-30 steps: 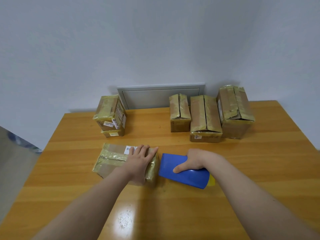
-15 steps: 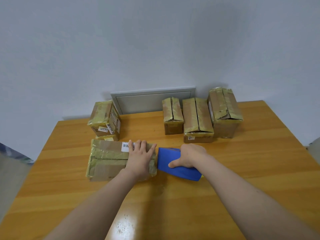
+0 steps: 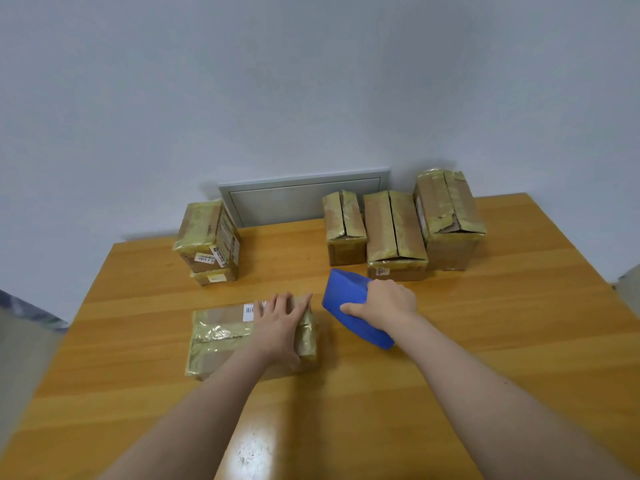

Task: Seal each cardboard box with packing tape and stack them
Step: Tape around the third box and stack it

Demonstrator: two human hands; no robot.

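A flat cardboard box (image 3: pixel 221 336) wrapped in yellowish tape lies on the wooden table (image 3: pixel 502 341) in front of me. My left hand (image 3: pixel 280 323) presses flat on its right end, fingers straight. My right hand (image 3: pixel 384 303) grips a blue tape dispenser (image 3: pixel 349 306), lifted just right of the box and apart from it. Two taped boxes (image 3: pixel 207 240) stand stacked at the back left. Three more boxes stand at the back right: a small box (image 3: pixel 344 226), a longer box (image 3: pixel 394 233) and a taller box (image 3: pixel 448 216).
A grey metal panel (image 3: pixel 304 195) is set in the white wall behind the table. The table's left edge runs close to the stacked boxes. Bare wood shows at the right and near me.
The blue dispenser has pulled away from the box's right end, moving right and up. My left hand stays pressed on the box. The camera view shifted slightly.
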